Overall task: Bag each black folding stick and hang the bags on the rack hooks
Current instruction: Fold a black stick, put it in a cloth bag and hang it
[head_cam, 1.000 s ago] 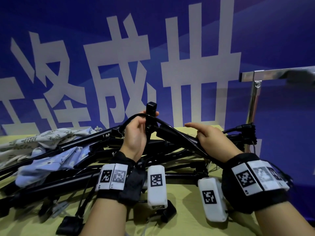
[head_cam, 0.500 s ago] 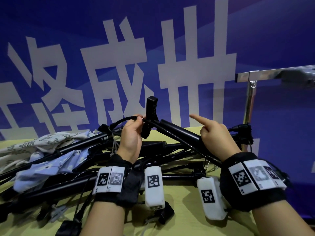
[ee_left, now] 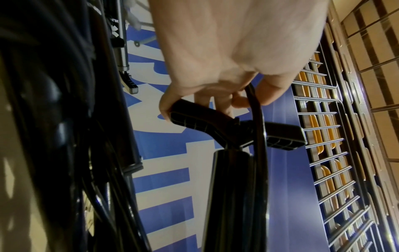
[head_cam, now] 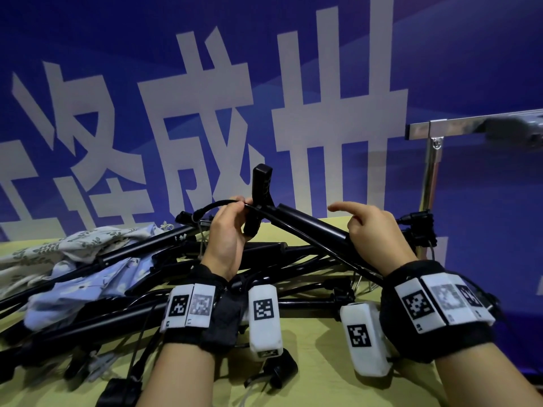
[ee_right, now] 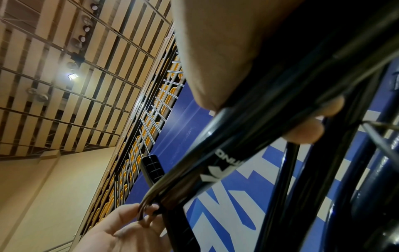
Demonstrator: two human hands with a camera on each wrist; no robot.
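Note:
A black folding stick [head_cam: 308,227] slants up from a pile of several like it, its T-shaped handle [head_cam: 260,195] at the top. My left hand [head_cam: 241,212] grips the handle's lower end and pinches a thin black strap [head_cam: 217,204] looping off it; the left wrist view shows the thumb on the handle [ee_left: 207,119] and fingers on the strap [ee_left: 257,109]. My right hand [head_cam: 361,224] grips the shaft lower down, index finger pointing left. In the right wrist view its fingertips [ee_right: 306,131] curl round the folded shaft [ee_right: 235,153].
The pile of black sticks [head_cam: 176,289] covers the yellow-green table [head_cam: 317,389]. Floral fabric bags [head_cam: 73,259] lie crumpled at the left under some sticks. A chrome rack [head_cam: 432,171] stands at the right edge. A blue banner hangs behind.
The handle end of the stick has risen a little with both hands. My right index finger has lifted off the shaft and now points left.

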